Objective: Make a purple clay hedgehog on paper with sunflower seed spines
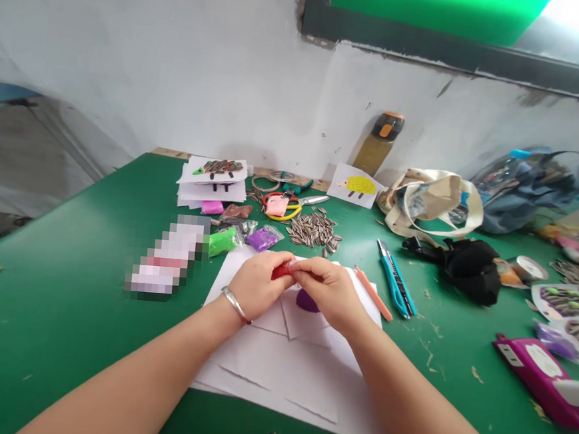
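Observation:
My left hand point(257, 284) and my right hand point(331, 294) meet above a stack of white paper point(278, 363). Between their fingers is a small red packet of clay point(282, 270), its clear wrapping showing near the right fingertips. Both hands are closed on the packet, and the fingers hide much of it. A dark purple piece of clay point(307, 302) lies on the paper, partly covered by my right hand. Just beyond my hands are a purple clay packet point(264, 238) and a green clay packet point(223, 241). An orange stick-like tool point(373, 294) rests at the paper's right edge.
Sunflower seeds point(314, 230) are heaped behind my hands, near scissors point(290, 212). A teal box cutter point(395, 280) lies to the right, by a black item point(470, 270). Seed-decorated cards point(215, 174), a bottle point(378, 144) and a cloth bag point(428, 204) stand near the wall.

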The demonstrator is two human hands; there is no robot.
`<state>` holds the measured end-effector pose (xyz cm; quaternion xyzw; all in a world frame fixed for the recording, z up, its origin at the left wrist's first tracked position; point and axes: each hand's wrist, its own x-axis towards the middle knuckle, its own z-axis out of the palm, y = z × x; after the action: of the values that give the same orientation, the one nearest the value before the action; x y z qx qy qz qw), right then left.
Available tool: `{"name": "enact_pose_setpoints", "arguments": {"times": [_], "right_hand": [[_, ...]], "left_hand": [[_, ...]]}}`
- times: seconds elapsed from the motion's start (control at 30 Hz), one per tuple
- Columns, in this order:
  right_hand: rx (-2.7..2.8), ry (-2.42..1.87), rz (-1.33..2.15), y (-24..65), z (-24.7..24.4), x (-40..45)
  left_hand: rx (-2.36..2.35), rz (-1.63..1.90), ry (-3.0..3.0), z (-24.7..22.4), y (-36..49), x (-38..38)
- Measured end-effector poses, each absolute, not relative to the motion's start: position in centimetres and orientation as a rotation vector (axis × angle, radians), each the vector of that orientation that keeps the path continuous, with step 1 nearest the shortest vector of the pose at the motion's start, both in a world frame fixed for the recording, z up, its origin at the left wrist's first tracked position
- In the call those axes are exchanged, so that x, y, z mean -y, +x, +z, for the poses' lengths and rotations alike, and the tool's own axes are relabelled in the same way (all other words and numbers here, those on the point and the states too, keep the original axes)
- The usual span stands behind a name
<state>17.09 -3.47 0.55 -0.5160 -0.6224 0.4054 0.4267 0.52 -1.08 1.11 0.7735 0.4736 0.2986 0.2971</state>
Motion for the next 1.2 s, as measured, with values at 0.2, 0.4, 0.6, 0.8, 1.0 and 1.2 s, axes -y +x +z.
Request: {"name": "enact_pose_setpoints", "arguments": {"times": [0.2,0.4,0.6,0.8,1.0,1.2], "right_hand": [[1.529,-1.252,1.065,17.3,1.0,3.7],[1.533,-1.230,1.094,17.6,1.2,3.9],[1.616,-1.309,0.990,17.3,1.9,4.3],[1.467,-1.311,1.162,17.2,2.1,4.2],[1.434,-1.278,1.256,17.1,2.1,4.3],[1.448,-1.299,1.369,17.2,2.2,4.2]], "left_hand": [[-1.165,0.743,1.668,2.0,0.5,1.1],[-1.010,0.719,1.453,2.4,0.4,1.1],[-1.079,0.700,1.371,2.8,0.5,1.2],[-1.077,0.718,1.378,2.9,0.3,1.2],[-1.091,0.705,1.375,3.2,0.0,1.0],[-1.085,0.690,1.453,2.6,0.3,1.1]]}}
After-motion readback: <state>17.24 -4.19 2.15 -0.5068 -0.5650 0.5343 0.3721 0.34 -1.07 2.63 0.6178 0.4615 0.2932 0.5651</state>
